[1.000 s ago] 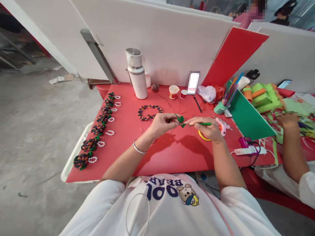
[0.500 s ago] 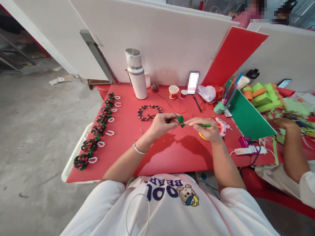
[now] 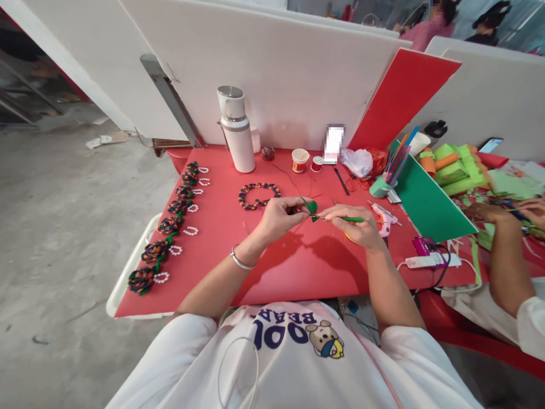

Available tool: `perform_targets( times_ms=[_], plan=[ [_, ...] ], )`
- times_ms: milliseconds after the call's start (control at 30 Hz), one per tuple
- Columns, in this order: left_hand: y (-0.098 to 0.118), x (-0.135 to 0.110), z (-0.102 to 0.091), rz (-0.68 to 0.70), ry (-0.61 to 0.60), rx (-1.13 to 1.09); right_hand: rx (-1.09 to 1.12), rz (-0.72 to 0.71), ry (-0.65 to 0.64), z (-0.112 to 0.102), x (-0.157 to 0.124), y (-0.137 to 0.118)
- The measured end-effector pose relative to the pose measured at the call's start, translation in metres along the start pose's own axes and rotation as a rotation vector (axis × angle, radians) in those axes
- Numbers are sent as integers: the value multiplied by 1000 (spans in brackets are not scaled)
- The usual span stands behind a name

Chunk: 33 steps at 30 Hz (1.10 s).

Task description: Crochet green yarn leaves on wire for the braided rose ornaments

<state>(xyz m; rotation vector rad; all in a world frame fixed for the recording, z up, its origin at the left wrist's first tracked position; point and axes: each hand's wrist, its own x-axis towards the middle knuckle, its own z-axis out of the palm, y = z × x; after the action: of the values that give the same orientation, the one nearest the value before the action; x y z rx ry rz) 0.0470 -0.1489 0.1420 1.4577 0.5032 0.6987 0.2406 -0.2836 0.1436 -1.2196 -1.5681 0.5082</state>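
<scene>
Over the red table (image 3: 281,267) my left hand (image 3: 279,215) pinches a small green crocheted piece (image 3: 313,207). My right hand (image 3: 355,222) is closed round a green-handled crochet hook (image 3: 351,218), its metal tip touching the green piece. Dark yarn runs from the piece toward a small yarn ball (image 3: 268,152) at the back. Just beyond my left hand lies a multicoloured crocheted ring (image 3: 258,194). A yellow ring under my right hand is mostly hidden.
Several crocheted flowers with pearl loops (image 3: 168,224) line the table's left edge. A white flask (image 3: 235,129), a paper cup (image 3: 300,159), a glue gun (image 3: 383,217), a pen holder (image 3: 383,182) and a power strip (image 3: 430,261) stand around. At the right, another person's hands (image 3: 489,213) handle green paper.
My hands have shifted very slightly while holding the same piece and hook. The other person's hand at the right has moved back among the green paper.
</scene>
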Motion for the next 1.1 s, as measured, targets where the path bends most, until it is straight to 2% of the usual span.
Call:
perform_targets(
  times_ms=[433,800,1100],
  plan=[
    [1,-2,2,25,-3,10,-38,15,24,1,-2,-4],
    [-2,-2,6,52,14,8,-190,-108,53,13,-3,-9],
    [-2,1,5,-100,97,-137,-406,-236,223,39,-14,-7]
  ],
)
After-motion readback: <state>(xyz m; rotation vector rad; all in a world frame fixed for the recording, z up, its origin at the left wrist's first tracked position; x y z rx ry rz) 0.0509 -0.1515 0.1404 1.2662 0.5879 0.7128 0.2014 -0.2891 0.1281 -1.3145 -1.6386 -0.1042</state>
